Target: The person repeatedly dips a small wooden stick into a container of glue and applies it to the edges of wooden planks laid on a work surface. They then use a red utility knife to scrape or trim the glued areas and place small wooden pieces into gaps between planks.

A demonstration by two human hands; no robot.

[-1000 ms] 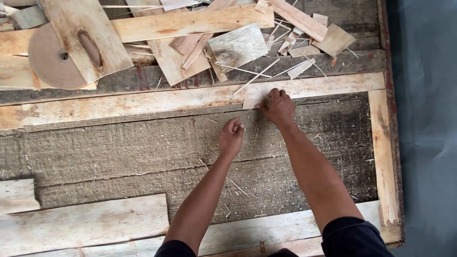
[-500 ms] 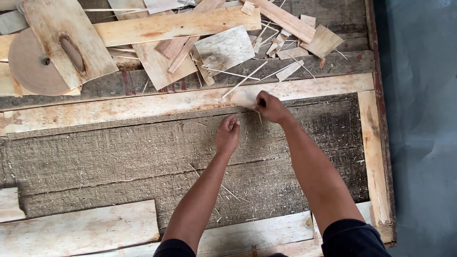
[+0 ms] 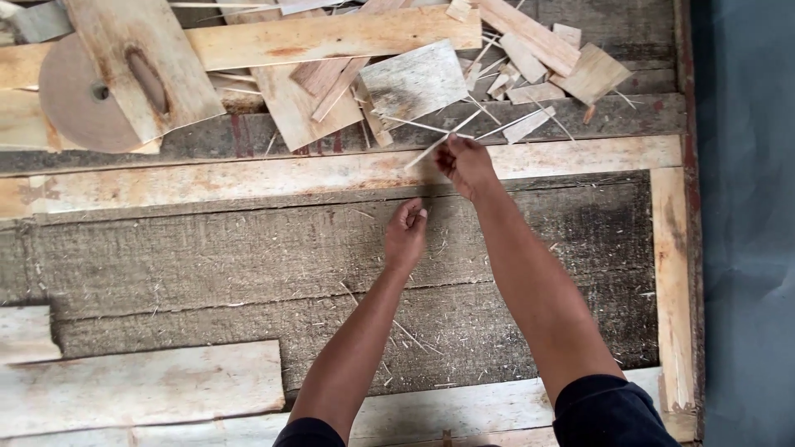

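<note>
Splinter [image 3: 431, 149] of pale wood, long and thin, is pinched at its near end by the fingers [image 3: 451, 157] of the right hand [image 3: 465, 165]. It slants away from them toward the scrap pile [image 3: 397, 74] and lies just above the long pale strip [image 3: 248, 178] on the bench [image 3: 207, 257]. It looks very light, stiff along its length and easy to snap, with sharp edges, so I judge a grip close to one end with a light pinch suits it best.

The left hand [image 3: 406, 232] rests just below and to the left of those fingers, loosely curled on the dark bench board; whether it holds anything I cannot tell. A grey square of veneer [image 3: 412, 81] lies beyond the splinter's far tip, and a brown paper roll [image 3: 79, 95] sits far to the left.

Half a second ago the right hand was lower, pressing on a small pale chip at the strip; now it has risen to the strip's far edge and the chip is gone from view. The left hand has scarcely moved.
</note>
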